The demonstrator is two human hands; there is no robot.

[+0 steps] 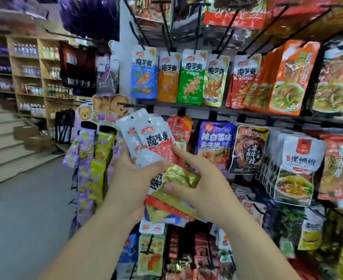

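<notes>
snack packets [160, 142] | in left hand [134, 178] | apparently pinched between right hand [203, 184] fingers [183, 156]

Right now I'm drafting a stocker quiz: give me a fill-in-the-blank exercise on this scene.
The right hand thumbs the gold packet; its index finger touches a ____ one.
Above, the green packet hangs just right of the ____ one.
The left hand grips the bundle; the hanging row's leftmost packet is ____.
Missing: red, orange, blue.
</notes>
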